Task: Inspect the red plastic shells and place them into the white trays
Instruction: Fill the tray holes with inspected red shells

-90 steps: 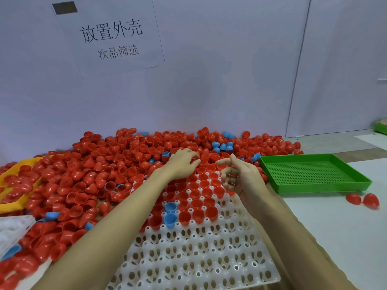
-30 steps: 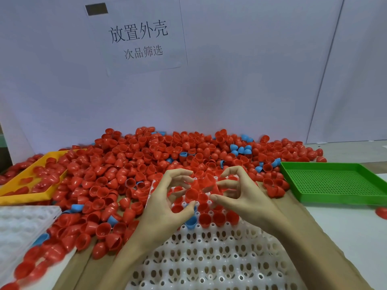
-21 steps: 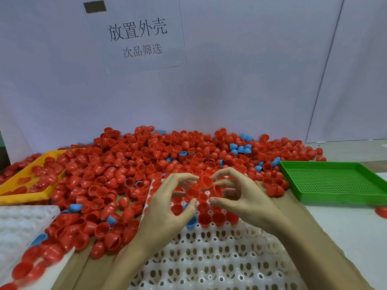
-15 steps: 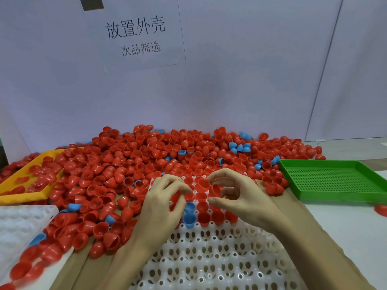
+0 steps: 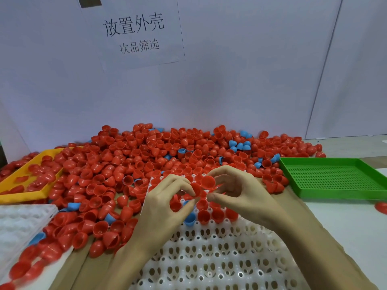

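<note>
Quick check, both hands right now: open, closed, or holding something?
Left hand: pinching a red shell above the white tray.
Right hand: fingers curled round another red shell.

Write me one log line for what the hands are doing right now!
left hand: pinches red shell | right hand: holds red shell | place: over white tray | step: inspecting, not yet placed

You face red shells [image 5: 129,164] with scattered blue shells [image 5: 239,145], a white tray [image 5: 219,258], a perforated green tray [image 5: 335,178], a yellow tray [image 5: 18,193].
</note>
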A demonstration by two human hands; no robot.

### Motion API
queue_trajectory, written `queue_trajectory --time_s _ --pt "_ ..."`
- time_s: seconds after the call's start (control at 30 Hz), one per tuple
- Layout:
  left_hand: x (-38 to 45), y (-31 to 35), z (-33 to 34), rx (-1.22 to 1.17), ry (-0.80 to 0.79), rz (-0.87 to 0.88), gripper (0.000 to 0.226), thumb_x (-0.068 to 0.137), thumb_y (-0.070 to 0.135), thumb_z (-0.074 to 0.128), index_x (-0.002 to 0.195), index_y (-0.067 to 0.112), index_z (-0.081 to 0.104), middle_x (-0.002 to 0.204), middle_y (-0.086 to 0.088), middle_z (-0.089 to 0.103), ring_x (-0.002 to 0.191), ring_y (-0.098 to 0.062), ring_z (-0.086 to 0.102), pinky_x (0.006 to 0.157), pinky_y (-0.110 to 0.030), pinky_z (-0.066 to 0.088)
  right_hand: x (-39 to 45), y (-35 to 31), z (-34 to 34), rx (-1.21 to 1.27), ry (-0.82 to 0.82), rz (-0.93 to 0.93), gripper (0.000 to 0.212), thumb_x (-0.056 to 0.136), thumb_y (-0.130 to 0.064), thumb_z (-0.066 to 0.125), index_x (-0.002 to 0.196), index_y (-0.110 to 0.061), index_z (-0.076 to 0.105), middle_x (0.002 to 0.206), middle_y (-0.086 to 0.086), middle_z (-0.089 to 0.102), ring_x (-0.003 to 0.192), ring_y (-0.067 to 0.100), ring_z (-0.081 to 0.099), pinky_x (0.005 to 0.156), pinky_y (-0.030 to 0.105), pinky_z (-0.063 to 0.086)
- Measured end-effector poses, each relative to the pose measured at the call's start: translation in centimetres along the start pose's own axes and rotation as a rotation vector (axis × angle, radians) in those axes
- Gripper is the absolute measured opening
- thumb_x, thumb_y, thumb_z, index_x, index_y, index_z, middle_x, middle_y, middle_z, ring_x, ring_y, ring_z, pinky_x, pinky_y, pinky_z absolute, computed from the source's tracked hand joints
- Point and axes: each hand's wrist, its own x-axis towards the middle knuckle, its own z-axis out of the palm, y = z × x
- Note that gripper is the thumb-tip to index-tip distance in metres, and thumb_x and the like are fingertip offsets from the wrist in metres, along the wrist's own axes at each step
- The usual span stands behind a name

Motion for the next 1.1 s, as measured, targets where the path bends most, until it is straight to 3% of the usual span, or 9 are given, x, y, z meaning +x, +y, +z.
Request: queue_trajectory --time_s 0.13,0.3,0.5,0.73,0.93,1.1 --pt "-0.1 0.2 0.1 -0.001 -0.039 0.019 0.017 0.086 0.013 0.085 0.092 0.021 0.071 0.106 0.017 0.067 0.11 -0.005 0.066 0.095 -0.019 0.052 -0.2 -0.5 0.0 0.064 -0.008 -0.016 0.036 0.094 -0.021 0.079 0.126 -0.025 0.066 0.11 0.0 0.077 0.095 0.022 0.077 0.085 0.037 0.064" --pt "-0.3 0.5 0.4 -0.083 -0.105 0.025 0.018 0.09 0.021 0.082 0.096 0.023 0.065 0.099 0.015 0.068 0.099 -0.011 0.069 0.087 -0.024 0.055 -0.2 -0.5 0.3 0.063 0.013 -0.014 0.027 0.096 -0.022 0.075 0.123 -0.022 0.069 0.103 0.002 0.076 0.088 0.021 0.077 0.077 0.033 0.063" --pt "-0.5 0.7 0.5 -0.219 -0.043 -0.097 0.05 0.085 0.04 0.083 0.125 0.037 0.052 0.11 0.018 0.068 0.106 -0.009 0.07 0.09 -0.018 0.055 -0.3 -0.4 -0.1 0.115 -0.019 -0.009 0.024 0.101 -0.02 0.069 0.125 -0.024 0.068 0.109 0.005 0.076 0.095 0.028 0.076 0.082 0.041 0.064" --pt "-0.3 0.9 0.3 -0.263 0.021 -0.119 0.051 0.086 0.034 0.083 0.128 0.032 0.055 0.115 0.017 0.069 0.109 -0.009 0.07 0.093 -0.018 0.055 -0.3 -0.5 -0.4 0.157 -0.019 -0.01 0.027 0.1 -0.018 0.072 0.125 -0.023 0.064 0.117 0.004 0.075 0.097 0.028 0.077 0.085 0.043 0.063" --pt "-0.2 0.9 0.2 -0.302 0.023 -0.146 0.036 0.091 0.021 0.079 0.123 0.027 0.063 0.115 0.017 0.073 0.11 -0.006 0.071 0.094 -0.016 0.054 -0.5 -0.7 -0.6 0.177 -0.04 -0.002 0.032 0.096 -0.023 0.076 0.125 -0.025 0.065 0.112 0.005 0.075 0.096 0.029 0.077 0.089 0.047 0.063" --pt "-0.2 0.6 0.2 -0.243 -0.016 -0.149 0.037 0.094 0.015 0.074 0.126 0.028 0.062 0.117 0.021 0.07 0.114 -0.005 0.069 0.097 -0.015 0.052 -0.3 -0.8 -0.7 0.153 -0.01 -0.005 0.03 0.103 -0.026 0.066 0.133 -0.029 0.065 0.122 -0.001 0.072 0.108 0.023 0.073 0.086 0.039 0.061"
